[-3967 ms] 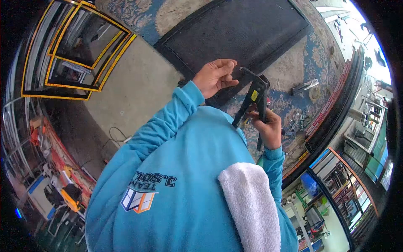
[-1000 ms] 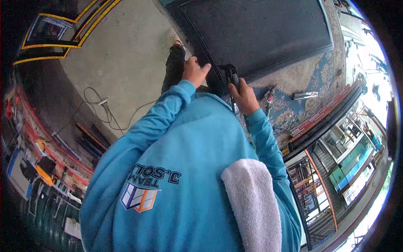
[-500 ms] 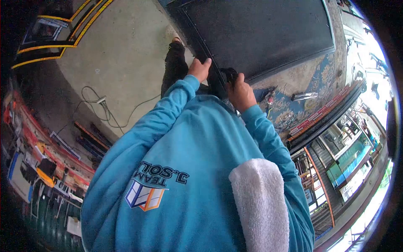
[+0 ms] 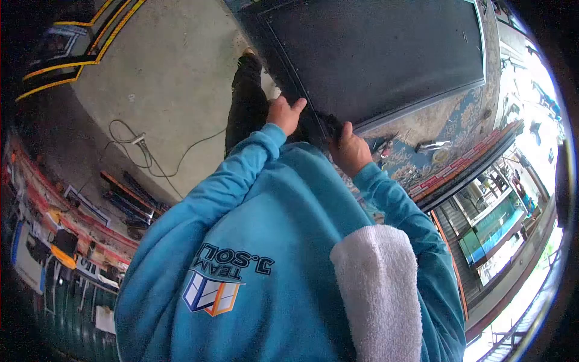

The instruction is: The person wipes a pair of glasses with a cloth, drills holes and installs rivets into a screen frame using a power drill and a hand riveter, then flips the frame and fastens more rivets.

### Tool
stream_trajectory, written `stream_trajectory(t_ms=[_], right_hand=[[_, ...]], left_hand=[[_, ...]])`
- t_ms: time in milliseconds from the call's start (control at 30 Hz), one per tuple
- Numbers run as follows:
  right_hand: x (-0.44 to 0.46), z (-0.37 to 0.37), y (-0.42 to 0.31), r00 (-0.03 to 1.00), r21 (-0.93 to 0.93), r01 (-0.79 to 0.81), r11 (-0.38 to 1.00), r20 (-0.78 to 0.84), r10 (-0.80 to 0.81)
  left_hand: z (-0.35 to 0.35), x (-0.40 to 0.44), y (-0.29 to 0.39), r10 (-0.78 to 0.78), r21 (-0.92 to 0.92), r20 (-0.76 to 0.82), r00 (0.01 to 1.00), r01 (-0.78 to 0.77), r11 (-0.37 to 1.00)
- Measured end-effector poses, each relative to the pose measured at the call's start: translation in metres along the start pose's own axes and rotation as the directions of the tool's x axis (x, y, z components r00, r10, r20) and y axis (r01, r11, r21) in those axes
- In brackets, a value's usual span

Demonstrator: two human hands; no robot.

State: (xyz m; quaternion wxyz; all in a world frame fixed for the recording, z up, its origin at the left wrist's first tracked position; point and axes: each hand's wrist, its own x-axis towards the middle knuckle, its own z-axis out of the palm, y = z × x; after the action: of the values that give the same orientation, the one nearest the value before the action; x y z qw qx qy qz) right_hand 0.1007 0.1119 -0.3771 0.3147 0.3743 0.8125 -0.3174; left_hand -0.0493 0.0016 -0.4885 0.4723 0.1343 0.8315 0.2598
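A large dark framed panel (image 4: 392, 60) with a thin pale edge lies ahead of me. My left hand (image 4: 284, 116) is closed around its near side rail, thumb on top. By the panel's near corner, my right hand (image 4: 351, 151) is curled with the thumb raised. Dark bunched material (image 4: 330, 125), perhaps a strip, sits at its fingers against the frame; its exact kind is unclear. The undersides of both hands' fingers are hidden.
Blue patterned floor covering (image 4: 461, 117) carries a shiny metal tool (image 4: 433, 146) and small loose items. Long bars (image 4: 464, 163) are stacked at right. A cable (image 4: 154, 163) with a plug crosses the concrete at left. Yellow-edged dark frames (image 4: 90, 60) lie upper left.
The view has shifted slightly, and both hands and the panel's near corner appear a little lower. My right hand sits lower beside the corner. Both hands stay closed.
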Motion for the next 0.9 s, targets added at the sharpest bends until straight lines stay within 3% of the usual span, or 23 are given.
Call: stream_trajectory(t_ms=[167, 233, 300, 400, 433, 500, 533, 633, 700, 767, 833, 900], right_hand=[[0.007, -0.004, 0.007, 0.995, -0.117, 0.094, 0.989, 0.037, -0.09], [0.012, -0.016, 0.01, 0.972, -0.178, 0.23, 0.957, 0.097, -0.216], [0.01, -0.015, 0.013, 0.974, -0.19, 0.221, 0.957, 0.098, -0.206], [0.009, -0.009, -0.003, 1.0, 0.019, -0.004, 1.0, -0.006, 0.005], [0.006, -0.006, 0.0, 1.0, 0.019, -0.005, 1.0, -0.005, 0.005], [0.007, -0.003, 0.008, 0.996, -0.038, 0.086, 0.996, 0.035, -0.085], [0.011, -0.013, 0.007, 0.984, -0.224, 0.174, 0.959, 0.064, -0.164], [0.023, -0.035, 0.014, 0.938, -0.349, 0.338, 0.874, 0.196, -0.285], [0.019, -0.03, 0.015, 0.945, -0.326, 0.319, 0.89, 0.186, -0.27], [0.023, -0.021, 0.013, 0.947, -0.322, 0.314, 0.893, 0.171, -0.272], [0.012, 0.008, -0.001, 0.999, -0.03, -0.024, 0.999, -0.029, 0.023], [0.01, 0.014, -0.007, 0.997, 0.013, -0.057, 0.998, -0.046, 0.058]], left_hand=[[0.002, 0.004, -0.005, 0.018, -0.02, -0.046, 0.999, -0.019, 1.0], [-0.003, 0.006, 0.0, 0.018, 0.03, 0.022, 1.0, -0.019, 0.999], [-0.004, 0.001, 0.004, -0.012, 0.028, 0.032, 0.999, 0.011, 1.0], [-0.005, 0.003, 0.007, -0.035, 0.009, 0.011, 0.999, 0.035, 0.999], [-0.003, 0.002, 0.006, -0.032, -0.001, 0.003, 0.999, 0.032, 0.999], [0.002, 0.005, 0.0, 0.011, 0.015, -0.025, 1.0, -0.011, 1.0], [0.0, 0.005, -0.001, 0.055, 0.037, -0.044, 0.997, -0.054, 0.998], [-0.012, 0.003, 0.009, -0.011, -0.011, 0.059, 0.998, 0.012, 1.0], [-0.006, 0.004, 0.0, -0.046, -0.049, 0.087, 0.995, 0.05, 0.998], [-0.009, 0.002, 0.008, -0.013, -0.019, 0.01, 1.0, 0.013, 1.0], [-0.003, 0.002, 0.01, -0.029, -0.002, 0.001, 1.0, 0.029, 1.0], [-0.01, 0.003, 0.007, -0.046, 0.024, -0.023, 0.999, 0.046, 0.999]])
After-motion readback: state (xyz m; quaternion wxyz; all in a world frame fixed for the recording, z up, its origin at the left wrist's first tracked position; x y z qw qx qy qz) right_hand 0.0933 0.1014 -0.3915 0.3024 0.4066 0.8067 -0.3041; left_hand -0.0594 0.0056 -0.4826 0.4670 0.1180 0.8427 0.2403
